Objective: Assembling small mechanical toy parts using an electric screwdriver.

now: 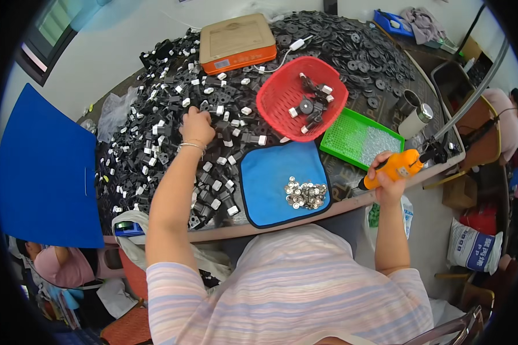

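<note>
My left hand [197,127] reaches into a wide heap of black plastic parts with white blocks [172,129]. Its fingers are curled down among the parts, and whatever lies under the fingertips is hidden. At the right, my right hand [387,183] is wrapped round an orange electric screwdriver [402,165], its dark tip pointing left toward the table edge. Between the hands a blue mat with a black border [265,178] bears a cluster of small round metal pieces [305,193]. Behind it stands a red plastic basket [276,86] with several black-and-white parts inside.
A green tray [335,141] of small clear pieces sits right of the basket. Farther back are an orange scale [236,49] and piled black discs [357,52]. A white bottle [415,122] stands at the right edge. A blue panel [46,172] rises at left; other people sit nearby.
</note>
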Demonstrator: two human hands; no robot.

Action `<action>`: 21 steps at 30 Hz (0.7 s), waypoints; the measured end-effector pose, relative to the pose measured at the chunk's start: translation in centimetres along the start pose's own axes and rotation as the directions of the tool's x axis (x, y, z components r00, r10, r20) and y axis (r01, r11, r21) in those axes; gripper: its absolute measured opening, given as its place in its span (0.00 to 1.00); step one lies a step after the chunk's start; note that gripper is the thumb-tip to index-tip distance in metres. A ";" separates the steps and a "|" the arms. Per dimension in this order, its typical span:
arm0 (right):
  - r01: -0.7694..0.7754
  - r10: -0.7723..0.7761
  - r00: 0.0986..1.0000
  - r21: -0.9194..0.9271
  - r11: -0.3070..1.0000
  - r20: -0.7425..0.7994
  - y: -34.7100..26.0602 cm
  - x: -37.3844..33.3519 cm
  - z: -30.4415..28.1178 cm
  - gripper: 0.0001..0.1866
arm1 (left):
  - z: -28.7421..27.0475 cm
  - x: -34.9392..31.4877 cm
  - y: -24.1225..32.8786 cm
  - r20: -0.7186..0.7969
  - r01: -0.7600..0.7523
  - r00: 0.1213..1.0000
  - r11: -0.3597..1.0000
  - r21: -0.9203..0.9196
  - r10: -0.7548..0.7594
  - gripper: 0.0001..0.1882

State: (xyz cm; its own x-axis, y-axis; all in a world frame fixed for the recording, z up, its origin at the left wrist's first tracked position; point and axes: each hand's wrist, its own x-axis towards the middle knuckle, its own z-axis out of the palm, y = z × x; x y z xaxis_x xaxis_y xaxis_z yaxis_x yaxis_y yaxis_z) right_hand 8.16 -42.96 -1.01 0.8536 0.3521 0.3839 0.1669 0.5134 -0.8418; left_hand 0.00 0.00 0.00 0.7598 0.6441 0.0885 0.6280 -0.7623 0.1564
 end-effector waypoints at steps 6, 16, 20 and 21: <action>-0.048 0.048 0.999 0.017 0.999 -0.022 -0.3 0.2 -0.7 0.20 | -1.3 1.1 -2.5 -0.224 -0.256 0.951 0.947 -0.195 0.211 0.06; -0.079 0.078 0.996 -0.026 0.997 -0.043 0.8 2.2 0.2 0.21 | 1.1 -9.5 11.4 0.194 -0.554 0.737 0.743 -0.374 0.647 0.08; -0.098 0.098 0.995 -0.049 0.994 -0.003 0.9 2.5 0.8 0.20 | 3.2 -9.8 13.6 0.303 -0.385 0.806 0.839 -0.384 0.508 0.13; -0.092 0.090 0.996 -0.088 0.992 -0.026 0.9 2.5 1.0 0.20 | 2.9 -9.8 13.5 0.281 -0.355 0.817 0.824 -0.441 0.503 0.18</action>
State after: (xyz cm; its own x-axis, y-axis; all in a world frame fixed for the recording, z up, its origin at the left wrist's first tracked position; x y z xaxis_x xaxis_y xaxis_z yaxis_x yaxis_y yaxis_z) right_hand 9.95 -40.82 -0.47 0.8776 0.3765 0.2969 0.1306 0.4081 -0.9035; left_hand 1.53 -16.81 -1.64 0.9840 0.1256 -0.1260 0.1739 -0.8290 0.5316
